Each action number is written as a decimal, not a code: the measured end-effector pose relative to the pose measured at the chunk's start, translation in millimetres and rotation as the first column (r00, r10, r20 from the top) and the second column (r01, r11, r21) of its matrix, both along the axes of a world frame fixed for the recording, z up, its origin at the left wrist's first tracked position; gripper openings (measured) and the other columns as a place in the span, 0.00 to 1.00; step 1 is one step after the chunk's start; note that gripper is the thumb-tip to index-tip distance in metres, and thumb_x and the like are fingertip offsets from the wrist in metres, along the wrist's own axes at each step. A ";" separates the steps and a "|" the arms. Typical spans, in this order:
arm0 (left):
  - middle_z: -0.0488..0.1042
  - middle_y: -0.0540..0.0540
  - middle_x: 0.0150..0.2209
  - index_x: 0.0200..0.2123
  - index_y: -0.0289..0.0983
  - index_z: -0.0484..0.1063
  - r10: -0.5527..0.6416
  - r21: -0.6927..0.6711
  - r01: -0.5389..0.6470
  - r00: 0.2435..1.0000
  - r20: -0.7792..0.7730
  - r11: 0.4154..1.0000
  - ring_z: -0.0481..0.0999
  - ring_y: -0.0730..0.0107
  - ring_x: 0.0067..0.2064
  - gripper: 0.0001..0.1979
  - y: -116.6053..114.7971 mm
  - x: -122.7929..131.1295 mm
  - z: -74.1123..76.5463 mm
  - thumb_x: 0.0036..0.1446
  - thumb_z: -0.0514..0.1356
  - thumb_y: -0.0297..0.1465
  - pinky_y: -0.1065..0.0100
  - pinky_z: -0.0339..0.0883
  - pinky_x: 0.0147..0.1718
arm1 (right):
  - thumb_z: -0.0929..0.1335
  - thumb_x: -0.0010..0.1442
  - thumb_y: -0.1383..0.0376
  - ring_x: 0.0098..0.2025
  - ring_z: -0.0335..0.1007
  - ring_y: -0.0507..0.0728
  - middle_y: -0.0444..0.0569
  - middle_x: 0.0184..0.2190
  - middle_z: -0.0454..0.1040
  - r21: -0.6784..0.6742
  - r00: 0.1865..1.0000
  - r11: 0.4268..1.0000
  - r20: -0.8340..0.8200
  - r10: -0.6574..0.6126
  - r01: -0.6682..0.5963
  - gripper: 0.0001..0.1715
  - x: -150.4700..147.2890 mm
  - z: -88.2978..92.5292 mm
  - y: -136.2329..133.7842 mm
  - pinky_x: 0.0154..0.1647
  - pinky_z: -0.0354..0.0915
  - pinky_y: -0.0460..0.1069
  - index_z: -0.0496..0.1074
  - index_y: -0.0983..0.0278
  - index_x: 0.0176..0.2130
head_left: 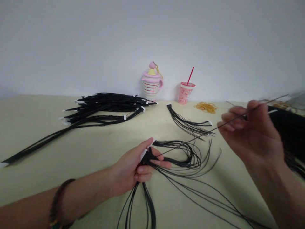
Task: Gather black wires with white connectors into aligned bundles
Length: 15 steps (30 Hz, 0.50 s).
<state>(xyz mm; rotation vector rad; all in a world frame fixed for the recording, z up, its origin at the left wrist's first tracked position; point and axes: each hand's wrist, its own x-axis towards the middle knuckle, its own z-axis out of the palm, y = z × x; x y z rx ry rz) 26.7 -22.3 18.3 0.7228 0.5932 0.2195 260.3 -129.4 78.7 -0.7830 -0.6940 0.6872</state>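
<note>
My left hand (133, 171) is closed around a bundle of thin black wires (176, 163) with a white connector or tag (143, 155) near the thumb. Loose wires from the bundle curl to the right and hang toward the table's front edge. Up at the right, my right hand (254, 130) pinches a single black wire (205, 133) between thumb and fingers. That wire is stretched taut in a slanting line back to the bundle. What its far end joins inside the left fingers is hidden.
A pile of black wire bundles (107, 106) with white ends lies at the back left. A smaller bundle (184, 122), yellow rubber bands (206, 107), a striped pink cup (151, 86) and a pink cup with a red straw (185, 93) stand farther back. A black mass (288, 130) lies at right.
</note>
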 end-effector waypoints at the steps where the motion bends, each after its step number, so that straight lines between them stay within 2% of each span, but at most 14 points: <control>1: 0.76 0.30 0.33 0.24 0.32 0.68 0.007 0.008 -0.007 1.000 -0.012 1.000 0.44 0.90 0.14 0.20 -0.2 0.1 0.2 0.57 0.51 0.41 0.80 0.36 0.12 | 0.61 0.60 0.61 0.21 0.57 0.43 0.40 0.27 0.68 -0.025 0.999 0.999 0.032 0.024 -0.023 0.14 -3.1 -2.3 2.8 0.19 0.54 0.42 0.73 0.57 0.28; 3: 0.76 0.30 0.31 0.24 0.32 0.68 0.018 0.017 -0.017 0.999 -0.033 1.000 0.43 0.90 0.14 0.20 -0.6 0.3 1.1 0.57 0.51 0.41 0.81 0.36 0.12 | 0.67 0.54 0.62 0.19 0.54 0.43 0.41 0.26 0.68 -0.142 0.987 0.989 0.151 0.060 -0.038 0.04 -14.2 -8.4 6.5 0.18 0.53 0.42 0.73 0.55 0.33; 4: 0.76 0.31 0.31 0.23 0.32 0.68 0.019 0.017 -0.019 0.999 -0.042 1.000 0.43 0.90 0.14 0.20 -0.9 0.5 1.7 0.57 0.51 0.42 0.80 0.36 0.13 | 0.68 0.52 0.62 0.17 0.51 0.43 0.41 0.24 0.67 -0.228 0.967 0.973 0.240 0.084 -0.028 0.07 -22.0 -11.9 7.4 0.17 0.51 0.42 0.73 0.56 0.35; 6: 0.77 0.32 0.30 0.23 0.32 0.68 0.020 0.005 -0.019 0.998 -0.064 1.000 0.43 0.90 0.14 0.20 -1.3 0.8 3.0 0.56 0.51 0.42 0.80 0.35 0.13 | 0.69 0.51 0.63 0.16 0.50 0.45 0.41 0.19 0.65 -0.382 0.879 0.924 0.451 0.157 0.031 0.11 -40.4 -19.6 7.9 0.15 0.48 0.42 0.73 0.61 0.37; 7: 0.77 0.32 0.30 0.23 0.32 0.68 0.022 -0.002 -0.022 0.997 -0.075 1.000 0.43 0.89 0.14 0.20 -1.3 0.9 3.5 0.56 0.52 0.42 0.80 0.35 0.13 | 0.68 0.52 0.62 0.16 0.51 0.46 0.42 0.17 0.64 -0.432 0.803 0.898 0.562 0.197 0.081 0.08 -50.1 -23.6 7.9 0.15 0.48 0.43 0.73 0.64 0.33; 9: 0.77 0.34 0.28 0.23 0.32 0.68 0.031 -0.006 -0.032 0.995 -0.091 0.999 0.43 0.89 0.14 0.19 -1.1 0.9 3.7 0.56 0.52 0.42 0.80 0.35 0.13 | 0.65 0.53 0.64 0.18 0.51 0.46 0.42 0.15 0.61 -0.463 0.622 0.874 0.730 0.283 0.146 0.11 -67.8 -31.8 7.6 0.16 0.47 0.43 0.70 0.66 0.22; 11: 0.76 0.37 0.25 0.22 0.32 0.68 0.033 -0.003 -0.033 0.995 -0.090 0.999 0.44 0.89 0.13 0.19 -0.3 0.7 2.9 0.56 0.52 0.42 0.80 0.35 0.12 | 0.64 0.51 0.68 0.18 0.49 0.46 0.40 0.14 0.57 -0.463 0.497 0.865 0.807 0.320 0.194 0.13 -80.4 -39.6 7.6 0.16 0.46 0.42 0.65 0.67 0.17; 13: 0.74 0.41 0.22 0.22 0.32 0.69 0.018 0.000 -0.018 0.997 -0.078 1.000 0.44 0.88 0.13 0.20 0.6 0.4 1.6 0.56 0.52 0.41 0.80 0.35 0.12 | 0.63 0.49 0.70 0.17 0.48 0.45 0.39 0.13 0.55 -0.453 0.451 0.860 0.835 0.316 0.237 0.12 -86.8 -45.9 7.7 0.16 0.45 0.42 0.64 0.66 0.17; 15: 0.74 0.42 0.21 0.22 0.32 0.70 0.000 0.001 0.000 0.997 -0.072 1.000 0.44 0.88 0.13 0.21 1.2 0.3 0.7 0.57 0.51 0.41 0.80 0.35 0.12 | 0.62 0.48 0.71 0.17 0.48 0.45 0.39 0.13 0.56 -0.443 0.447 0.859 0.842 0.301 0.256 0.10 -88.1 -49.7 7.8 0.17 0.45 0.42 0.65 0.66 0.17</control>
